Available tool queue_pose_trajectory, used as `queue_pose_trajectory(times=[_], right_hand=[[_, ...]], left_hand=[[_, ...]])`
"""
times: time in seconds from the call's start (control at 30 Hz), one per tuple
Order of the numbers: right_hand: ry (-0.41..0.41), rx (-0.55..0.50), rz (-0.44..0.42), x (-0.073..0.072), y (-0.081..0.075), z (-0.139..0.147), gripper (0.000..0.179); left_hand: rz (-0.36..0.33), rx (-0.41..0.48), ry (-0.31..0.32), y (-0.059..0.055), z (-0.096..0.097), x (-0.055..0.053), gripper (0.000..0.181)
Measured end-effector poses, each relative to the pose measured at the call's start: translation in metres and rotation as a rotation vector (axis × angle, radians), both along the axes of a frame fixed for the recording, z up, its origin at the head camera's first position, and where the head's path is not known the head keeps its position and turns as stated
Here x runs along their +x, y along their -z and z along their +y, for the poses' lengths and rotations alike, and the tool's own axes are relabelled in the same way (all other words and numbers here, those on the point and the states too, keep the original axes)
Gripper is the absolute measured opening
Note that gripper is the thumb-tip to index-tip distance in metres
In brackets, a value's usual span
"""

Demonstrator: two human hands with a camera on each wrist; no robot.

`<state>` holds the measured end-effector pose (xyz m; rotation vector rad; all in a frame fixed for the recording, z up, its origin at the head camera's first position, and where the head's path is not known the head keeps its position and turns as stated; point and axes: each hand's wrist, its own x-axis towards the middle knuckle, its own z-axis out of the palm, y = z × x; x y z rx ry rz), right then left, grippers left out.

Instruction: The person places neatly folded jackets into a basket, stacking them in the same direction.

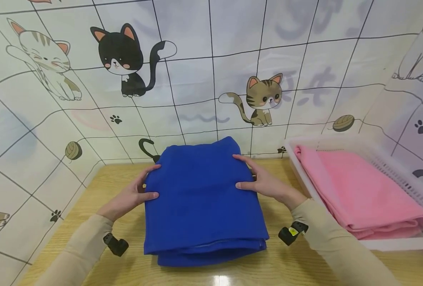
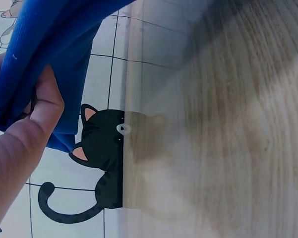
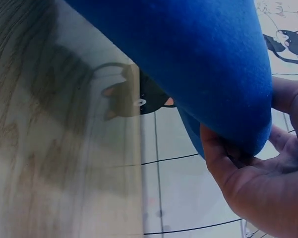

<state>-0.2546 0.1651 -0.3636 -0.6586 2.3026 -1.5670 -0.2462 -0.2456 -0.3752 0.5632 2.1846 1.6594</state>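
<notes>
A folded blue cloth (image 1: 200,198) is held between both hands above the wooden table, its far part raised and its layered near edge low toward the front. My left hand (image 1: 134,192) grips the cloth's left edge, thumb on top and other fingers beneath. On the opposite edge my right hand (image 1: 263,178) pinches it the same way. In the left wrist view, the fingers (image 2: 47,101) curl around the blue fold (image 2: 49,44). The right wrist view has the fingers (image 3: 218,153) tucked under the thick rounded fold (image 3: 213,74). What the cloth's underside looks like is mostly hidden.
At the right stands a white plastic basket (image 1: 304,174) with a folded pink cloth (image 1: 361,186) inside. Wood-grain table (image 1: 115,234) lies below the hands. A wall covering (image 1: 197,79) with cartoon cats and grid lines rises close behind the table and along both sides.
</notes>
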Motion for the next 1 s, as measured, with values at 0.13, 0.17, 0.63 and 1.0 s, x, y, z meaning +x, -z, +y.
queue_pose_trajectory(times=[0.13, 0.17, 0.63, 1.0], right_hand=[[0.001, 0.018, -0.015, -0.001, -0.012, 0.003, 0.079], [-0.001, 0.02, -0.015, -0.001, -0.015, 0.004, 0.079], [0.032, 0.062, -0.028, 0.0, -0.04, 0.015, 0.08], [0.056, 0.122, 0.017, 0.004, -0.057, 0.023, 0.08]], left_hand=[[0.015, 0.005, 0.007, -0.008, 0.002, -0.002, 0.079], [0.02, 0.007, 0.007, -0.01, 0.002, -0.003, 0.079], [0.028, -0.003, 0.033, -0.028, 0.013, -0.015, 0.079], [0.034, -0.02, 0.052, -0.039, 0.024, -0.019, 0.078]])
